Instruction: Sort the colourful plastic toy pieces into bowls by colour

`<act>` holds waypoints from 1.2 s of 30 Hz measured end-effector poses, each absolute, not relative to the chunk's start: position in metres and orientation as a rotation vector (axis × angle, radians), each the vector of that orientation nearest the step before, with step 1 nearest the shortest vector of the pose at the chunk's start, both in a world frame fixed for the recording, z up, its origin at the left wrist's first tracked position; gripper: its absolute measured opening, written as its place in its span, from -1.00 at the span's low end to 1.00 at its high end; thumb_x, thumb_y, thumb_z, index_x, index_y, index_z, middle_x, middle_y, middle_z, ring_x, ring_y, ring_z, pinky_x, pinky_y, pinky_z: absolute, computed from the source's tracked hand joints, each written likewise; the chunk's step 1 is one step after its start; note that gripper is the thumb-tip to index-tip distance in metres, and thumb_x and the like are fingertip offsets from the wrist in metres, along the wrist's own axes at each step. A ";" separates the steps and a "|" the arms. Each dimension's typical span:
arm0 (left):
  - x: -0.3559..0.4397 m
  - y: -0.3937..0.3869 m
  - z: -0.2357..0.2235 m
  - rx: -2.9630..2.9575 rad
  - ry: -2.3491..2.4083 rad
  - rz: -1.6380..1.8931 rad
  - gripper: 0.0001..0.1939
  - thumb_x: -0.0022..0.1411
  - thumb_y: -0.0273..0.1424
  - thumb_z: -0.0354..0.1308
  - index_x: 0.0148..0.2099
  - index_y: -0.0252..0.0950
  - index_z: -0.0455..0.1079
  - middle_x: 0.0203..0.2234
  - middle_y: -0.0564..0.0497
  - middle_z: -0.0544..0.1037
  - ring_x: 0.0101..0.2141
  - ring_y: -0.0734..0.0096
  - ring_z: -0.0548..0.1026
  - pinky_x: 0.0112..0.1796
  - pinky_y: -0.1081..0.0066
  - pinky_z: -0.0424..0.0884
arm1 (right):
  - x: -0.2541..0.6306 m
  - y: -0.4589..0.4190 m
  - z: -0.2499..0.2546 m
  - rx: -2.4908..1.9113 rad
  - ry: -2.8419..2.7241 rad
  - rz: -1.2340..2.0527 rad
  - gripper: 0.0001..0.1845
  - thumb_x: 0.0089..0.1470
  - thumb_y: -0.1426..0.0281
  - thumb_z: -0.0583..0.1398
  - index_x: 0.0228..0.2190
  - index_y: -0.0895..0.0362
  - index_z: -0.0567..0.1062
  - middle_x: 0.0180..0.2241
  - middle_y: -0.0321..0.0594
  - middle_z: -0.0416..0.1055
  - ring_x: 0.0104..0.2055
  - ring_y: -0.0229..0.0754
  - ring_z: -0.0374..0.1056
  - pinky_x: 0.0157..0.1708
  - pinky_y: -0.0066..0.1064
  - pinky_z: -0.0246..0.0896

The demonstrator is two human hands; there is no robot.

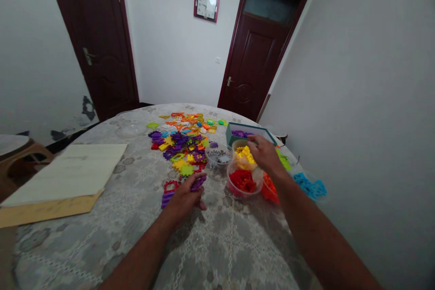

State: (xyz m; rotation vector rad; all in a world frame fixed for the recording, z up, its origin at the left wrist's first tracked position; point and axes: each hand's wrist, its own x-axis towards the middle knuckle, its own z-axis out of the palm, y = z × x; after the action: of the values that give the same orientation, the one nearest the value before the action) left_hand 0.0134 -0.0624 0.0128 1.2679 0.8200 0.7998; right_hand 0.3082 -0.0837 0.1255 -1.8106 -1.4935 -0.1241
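My left hand (pixel 186 199) is closed on a purple plastic building piece (pixel 198 183), low over the near side of the table. Beside and beneath it lie more purple pieces (pixel 166 199) and a red square frame piece (pixel 171 186). My right hand (pixel 263 152) hangs above the tub of yellow pieces (pixel 245 156), its fingers reaching toward a green-edged box (pixel 231 135) of purple pieces (pixel 242 133). Those fingers look slightly parted, and nothing shows between them. Left of the tubs spreads a loose mixed pile of coloured pieces (pixel 183 145).
Clear tubs hold grey pieces (pixel 219 156), red pieces (pixel 242 181), orange pieces (pixel 270 188) and blue pieces (pixel 310 186). Light green pieces (pixel 283 159) lie behind my right wrist. A large pale sheet (pixel 68 170) rests at the left on the patterned tablecloth (pixel 217 249).
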 end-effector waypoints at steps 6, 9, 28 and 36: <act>0.010 -0.063 0.011 1.346 0.694 0.807 -0.39 0.17 -0.43 0.36 0.29 -0.19 0.49 -0.01 -0.14 0.61 -0.45 0.39 0.59 -0.44 0.40 0.53 | 0.204 -0.145 0.080 -1.462 -1.990 0.385 -0.55 0.27 0.47 0.24 0.16 0.01 0.56 -0.06 -0.15 0.65 -0.04 -0.09 0.57 0.04 -0.25 0.43; 0.010 -0.065 0.009 1.353 0.611 0.773 -0.39 0.17 -0.46 0.34 0.29 -0.20 0.48 0.01 -0.17 0.61 -0.37 0.33 0.60 -0.44 0.41 0.53 | 0.181 -0.156 0.068 -1.440 -1.981 0.426 -0.59 0.25 0.51 0.24 0.09 0.02 0.61 -0.04 -0.12 0.65 -0.01 -0.07 0.57 0.06 -0.23 0.41; -0.031 -0.025 0.010 1.845 1.673 1.312 -0.58 0.34 -0.39 0.09 0.21 -0.28 0.46 0.08 -0.26 0.50 0.18 -0.03 0.43 0.28 0.06 0.28 | 0.308 -0.062 0.128 -1.595 -1.126 0.200 -0.41 0.14 0.29 0.18 0.19 0.17 0.50 -0.01 0.02 0.62 -0.35 -0.15 0.54 -0.45 -0.38 0.41; -0.032 -0.034 -0.016 2.261 1.715 0.594 0.13 -0.01 0.02 0.51 0.50 -0.29 0.20 0.42 -0.51 0.22 0.42 -0.55 0.09 0.34 -0.31 -0.09 | 0.164 -0.096 0.034 -1.473 -1.882 0.359 -0.54 0.30 0.41 0.08 0.15 0.13 0.56 0.14 -0.01 0.56 0.21 0.00 0.46 0.28 -0.05 0.32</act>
State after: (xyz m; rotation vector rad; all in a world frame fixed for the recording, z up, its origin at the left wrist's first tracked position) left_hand -0.0324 -0.0342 -0.0156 2.2614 1.7150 0.5939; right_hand 0.1635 -0.0956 0.0343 -1.4734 -1.8823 0.3590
